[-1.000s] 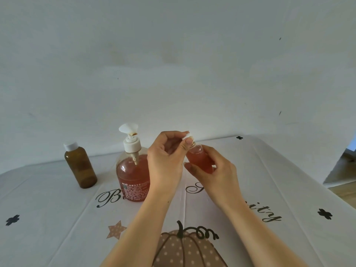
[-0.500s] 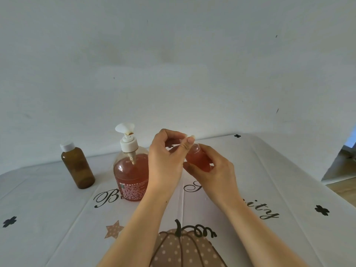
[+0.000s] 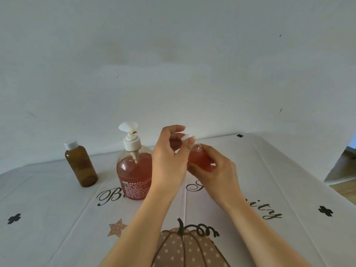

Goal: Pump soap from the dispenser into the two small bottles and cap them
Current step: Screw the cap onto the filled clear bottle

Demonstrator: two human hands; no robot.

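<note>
Head view, stock at this moment: soap dispenser (image 3: pixel 133 170), large, clear, about two-thirds full of reddish soap, standing upright at mid-table with its pump up. Brown bottle (image 3: pixel 81 166), upright and well to the left of the dispenser, its screw top (image 3: pixel 71 145) already on; contents not readable through the dark wall, so this one looks finished. Clear bottle (image 3: pixel 199 159), small, filled with reddish soap, held tilted above the table in the right hand (image 3: pixel 217 170), whose fingers curl round its body. Cap (image 3: pixel 186 137), small, white, pinched between thumb and fingertips of the left hand (image 3: pixel 169 162), just beside and above the clear bottle's neck; whether it touches the mouth cannot be told. Judgement: pumping appears complete; what remains is seating and twisting this last cap, then setting the bottle down. Room: wall (image 3: pixel 173 64), plain white, faintly marked, filling the upper half. Tablecloth (image 3: pixel 57 209), white, creased in folds, printed with script lettering, a dotted pumpkin (image 3: pixel 188 247), a star (image 3: pixel 116 227) and small dark clovers. Opening (image 3: pixel 346 170) at far right shows a strip of wooden floor.
</note>
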